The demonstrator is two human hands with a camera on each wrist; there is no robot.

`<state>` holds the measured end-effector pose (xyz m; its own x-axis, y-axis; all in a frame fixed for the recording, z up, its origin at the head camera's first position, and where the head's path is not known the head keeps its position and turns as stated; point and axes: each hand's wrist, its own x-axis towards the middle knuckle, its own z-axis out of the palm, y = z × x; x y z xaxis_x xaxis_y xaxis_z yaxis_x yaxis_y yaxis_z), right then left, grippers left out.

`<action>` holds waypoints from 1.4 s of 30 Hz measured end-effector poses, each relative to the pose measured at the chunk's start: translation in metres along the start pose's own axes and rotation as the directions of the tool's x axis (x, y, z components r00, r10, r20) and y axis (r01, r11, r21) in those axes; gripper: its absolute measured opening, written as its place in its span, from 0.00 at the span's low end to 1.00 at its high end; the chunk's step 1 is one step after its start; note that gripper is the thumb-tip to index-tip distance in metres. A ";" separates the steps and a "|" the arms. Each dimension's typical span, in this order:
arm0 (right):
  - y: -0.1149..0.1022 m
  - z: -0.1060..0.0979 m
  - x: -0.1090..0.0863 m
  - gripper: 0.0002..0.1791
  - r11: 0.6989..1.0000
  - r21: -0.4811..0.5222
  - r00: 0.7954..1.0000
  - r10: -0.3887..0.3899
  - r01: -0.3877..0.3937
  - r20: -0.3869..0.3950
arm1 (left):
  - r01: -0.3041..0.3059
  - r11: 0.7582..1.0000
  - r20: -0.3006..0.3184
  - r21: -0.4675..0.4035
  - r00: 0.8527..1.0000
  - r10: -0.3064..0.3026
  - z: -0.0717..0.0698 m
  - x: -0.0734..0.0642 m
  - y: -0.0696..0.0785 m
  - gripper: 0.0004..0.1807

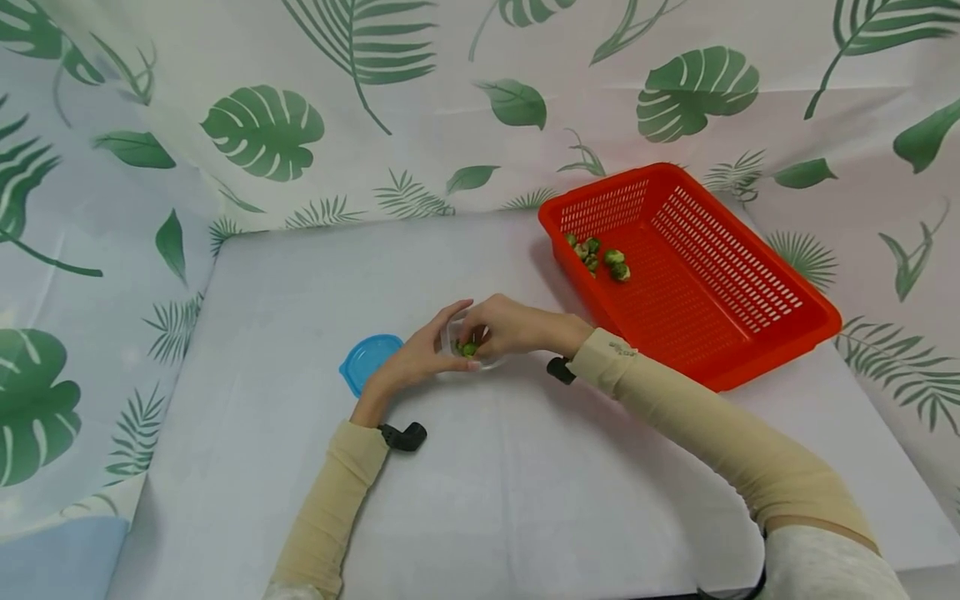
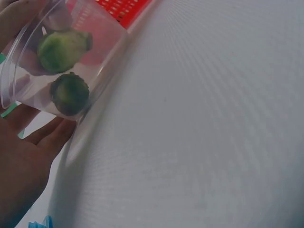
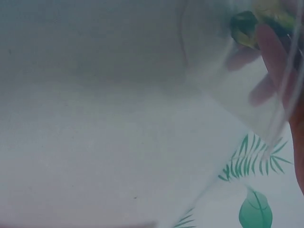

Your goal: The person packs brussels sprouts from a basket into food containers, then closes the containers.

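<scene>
A clear plastic container (image 1: 489,364) stands on the table between the two hands. My left hand (image 1: 420,354) grips it from the left, thumb near and fingers on the far side. From the right, my right hand (image 1: 517,325) reaches in over the rim and pinches a Brussels sprout (image 2: 59,50) inside. Below it in the left wrist view, a second Brussels sprout (image 2: 70,94) lies at the container's bottom. The right wrist view shows fingers and a green sprout (image 3: 244,29) blurred through the clear wall.
A blue lid (image 1: 366,358) lies on the table (image 1: 300,292), partly behind the left hand. At the right, a red plastic basket (image 1: 675,308) holds several Brussels sprouts (image 1: 615,258) at its left end. Leaf-print cloth (image 1: 450,150) hangs behind the table.
</scene>
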<state>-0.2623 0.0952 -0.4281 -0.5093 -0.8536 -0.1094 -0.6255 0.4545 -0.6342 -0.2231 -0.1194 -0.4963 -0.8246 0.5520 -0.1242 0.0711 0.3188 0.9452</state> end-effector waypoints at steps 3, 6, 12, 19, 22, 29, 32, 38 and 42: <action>0.002 0.004 0.003 0.09 1.000 -0.009 1.000 -0.012 0.012 -0.004 | 0.000 1.000 0.005 -0.015 1.000 0.000 0.000 0.000 0.000 0.53; 0.004 0.008 0.005 0.07 1.000 -0.015 1.000 -0.020 0.020 -0.010 | 0.000 1.000 0.011 -0.026 1.000 0.000 0.000 0.000 0.000 0.54; 0.007 0.012 0.007 0.06 0.997 -0.033 0.997 -0.070 0.068 -0.045 | -0.004 1.000 0.007 -0.004 1.000 0.004 -0.001 0.001 0.001 0.55; 0.007 0.013 0.008 0.05 0.994 -0.048 0.994 -0.097 0.095 -0.049 | -0.014 1.000 0.011 0.001 1.000 0.014 -0.002 0.003 0.000 0.53; 0.007 0.012 0.007 0.05 0.995 -0.034 0.995 -0.095 0.094 -0.038 | -0.012 1.000 0.011 0.002 1.000 0.012 -0.002 0.003 -0.001 0.53; 0.006 0.007 0.002 0.08 0.998 0.008 0.998 -0.056 0.057 -0.038 | -0.003 1.000 0.005 0.008 1.000 0.003 -0.002 0.001 0.001 0.51; 0.006 0.004 -0.001 0.09 0.999 0.001 0.998 -0.036 0.037 -0.056 | -0.001 1.000 0.007 0.006 1.000 0.001 -0.002 0.001 0.001 0.52; 0.005 -0.001 -0.007 0.08 0.999 -0.031 0.994 -0.011 0.008 -0.111 | 0.006 1.000 0.009 0.016 1.000 -0.006 -0.001 0.002 0.001 0.52; 0.001 -0.008 -0.012 0.07 0.999 -0.030 0.987 -0.016 0.012 -0.157 | 0.011 1.000 0.007 0.015 1.000 -0.011 0.000 0.002 0.001 0.53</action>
<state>-0.2616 0.1081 -0.4211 -0.5855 -0.8103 0.0227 -0.6489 0.4517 -0.6123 -0.2249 -0.1180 -0.4952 -0.8212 0.5540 -0.1367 0.0707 0.3365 0.9390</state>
